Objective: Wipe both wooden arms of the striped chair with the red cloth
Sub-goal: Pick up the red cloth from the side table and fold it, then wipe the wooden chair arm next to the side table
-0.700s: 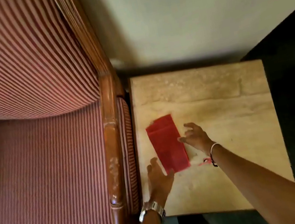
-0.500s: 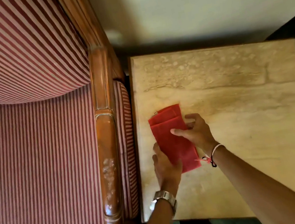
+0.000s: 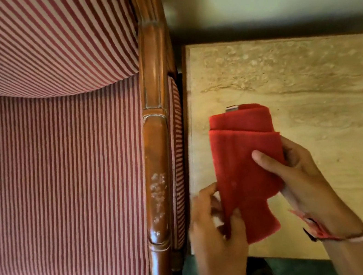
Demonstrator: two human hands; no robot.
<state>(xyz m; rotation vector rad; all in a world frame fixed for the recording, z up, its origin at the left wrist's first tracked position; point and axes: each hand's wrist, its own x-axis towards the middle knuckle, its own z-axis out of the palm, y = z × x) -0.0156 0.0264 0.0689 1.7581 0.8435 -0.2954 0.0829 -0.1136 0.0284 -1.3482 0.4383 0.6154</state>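
Red cloth [image 3: 246, 169], folded into a narrow pad, lies over the left part of the tabletop [image 3: 313, 94], with the right hand [image 3: 302, 179] pinching its right edge, thumb on top, and the left hand [image 3: 212, 224] nipping its near-left corner with its fingers [image 3: 235, 221]. Lifting it folded should give a firm pad for the wooden arm [image 3: 158, 177] just left. The chair's other arm is out of frame, and a small pale tab at the cloth's far edge is unclear.

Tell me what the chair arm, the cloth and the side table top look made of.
Chair arm: carved wood, glossy reddish-brown varnish, with pale worn patches near the front. Red cloth: soft, matte, folded fabric, possibly microfibre, gripped by both the left hand and right hand. Table top: beige, veined, probably stone or a stone-look laminate.
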